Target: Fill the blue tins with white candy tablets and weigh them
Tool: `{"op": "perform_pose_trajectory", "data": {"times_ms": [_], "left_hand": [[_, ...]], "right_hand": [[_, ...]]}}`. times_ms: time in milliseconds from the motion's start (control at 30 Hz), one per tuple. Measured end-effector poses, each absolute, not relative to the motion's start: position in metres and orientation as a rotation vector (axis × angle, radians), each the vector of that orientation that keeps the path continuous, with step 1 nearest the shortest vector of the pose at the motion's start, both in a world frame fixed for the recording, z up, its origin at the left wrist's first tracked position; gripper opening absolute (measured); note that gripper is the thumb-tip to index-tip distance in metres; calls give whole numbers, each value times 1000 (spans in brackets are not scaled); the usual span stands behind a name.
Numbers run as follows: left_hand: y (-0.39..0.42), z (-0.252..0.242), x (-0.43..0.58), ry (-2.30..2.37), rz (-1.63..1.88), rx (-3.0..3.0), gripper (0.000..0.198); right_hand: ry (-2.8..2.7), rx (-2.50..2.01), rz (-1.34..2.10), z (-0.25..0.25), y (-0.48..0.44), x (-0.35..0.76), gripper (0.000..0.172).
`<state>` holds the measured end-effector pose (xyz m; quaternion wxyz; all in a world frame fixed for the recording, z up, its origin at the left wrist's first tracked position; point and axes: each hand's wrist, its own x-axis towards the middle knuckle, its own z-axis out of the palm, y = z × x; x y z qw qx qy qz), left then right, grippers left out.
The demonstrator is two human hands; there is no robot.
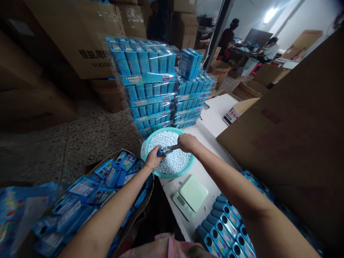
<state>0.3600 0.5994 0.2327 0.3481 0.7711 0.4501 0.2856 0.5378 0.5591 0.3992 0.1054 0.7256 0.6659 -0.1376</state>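
Note:
A teal basin (144, 147) full of small white-blue candies (174, 161) sits on the white table's (215, 118) near end. My left hand (153, 157) is closed round a small blue box (162, 151), held over the candies. My right hand (187, 142) is closed on a dark scoop-like tool (173, 148) whose tip meets the box's opening. What the tool carries is too small to tell.
A pale green scale (190, 196) lies just in front of the basin. Rows of filled blue boxes (225, 233) stand at lower right. A carton of empty flat boxes (86, 193) is at lower left. Shrink-wrapped blue packs (150, 86) are stacked behind the basin. Other people work at a far table (242, 50).

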Motion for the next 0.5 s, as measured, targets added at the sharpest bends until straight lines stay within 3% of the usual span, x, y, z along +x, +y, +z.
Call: {"op": "perform_pose_trajectory", "data": {"times_ms": [200, 500], "left_hand": [[605, 226, 351, 1176, 796, 1927, 43], [610, 238, 331, 1229, 875, 1803, 46]], "right_hand": [[1894, 2181, -406, 384, 541, 576, 28], [1675, 2337, -787, 256, 528, 545, 35]]}}
